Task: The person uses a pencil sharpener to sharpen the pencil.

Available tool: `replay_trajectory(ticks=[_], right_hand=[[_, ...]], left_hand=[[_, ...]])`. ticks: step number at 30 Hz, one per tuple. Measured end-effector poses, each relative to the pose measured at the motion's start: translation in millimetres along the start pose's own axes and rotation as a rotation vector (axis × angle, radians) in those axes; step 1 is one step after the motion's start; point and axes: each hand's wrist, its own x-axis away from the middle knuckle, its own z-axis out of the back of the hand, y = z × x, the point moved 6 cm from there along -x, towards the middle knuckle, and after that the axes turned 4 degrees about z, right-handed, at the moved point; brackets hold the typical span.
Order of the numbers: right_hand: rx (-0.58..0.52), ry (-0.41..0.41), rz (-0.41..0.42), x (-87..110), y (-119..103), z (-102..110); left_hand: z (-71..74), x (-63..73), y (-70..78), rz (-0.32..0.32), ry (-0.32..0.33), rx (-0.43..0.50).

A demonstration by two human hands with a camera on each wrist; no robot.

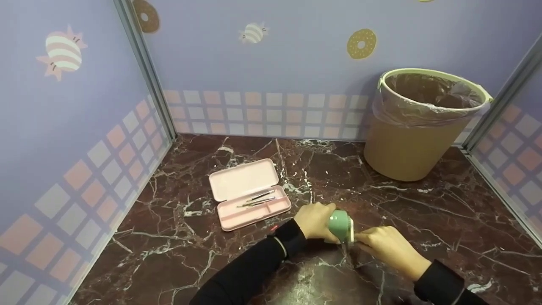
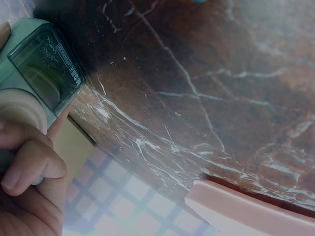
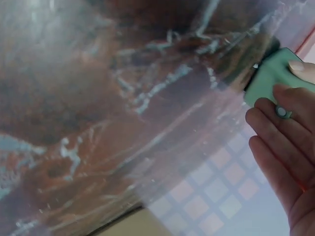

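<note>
My left hand (image 1: 315, 221) grips a green pencil sharpener (image 1: 338, 226) above the marbled surface. In the left wrist view, the sharpener (image 2: 51, 64) shows a dark see-through shavings window and a pale round disc (image 2: 22, 110) beside it. My right hand (image 1: 387, 248) is at the disc side, its fingers curled about a small crank handle (image 3: 282, 112) whose round teal end pokes out between them. To the left of my left hand lies an open pink pencil case (image 1: 254, 197) with several slim pencils or pens (image 1: 260, 198) in it.
A beige waste bin (image 1: 406, 148) lined with a clear bag stands at the back right. Patterned panels (image 1: 271, 63) wall in the back and both sides of the marbled surface (image 1: 169, 237). Small pale flecks lie scattered on it beyond my hands.
</note>
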Motion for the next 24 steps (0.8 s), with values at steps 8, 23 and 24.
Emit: replay_trajectory(ticks=[8, 23, 24], right_hand=[[-0.004, 0.111, 0.055, -1.8, -3, 24], [0.101, 0.228, 0.008, -22.0, 26, 39], [0.104, 0.219, 0.003, -23.4, 28, 37]], left_hand=[[0.1, 0.2, 0.7, -0.001, -0.005, -0.012], [-0.7, -1.4, 1.1, -0.018, -0.004, -0.016], [-0.6, -1.5, 1.1, -0.019, -0.003, -0.018]])
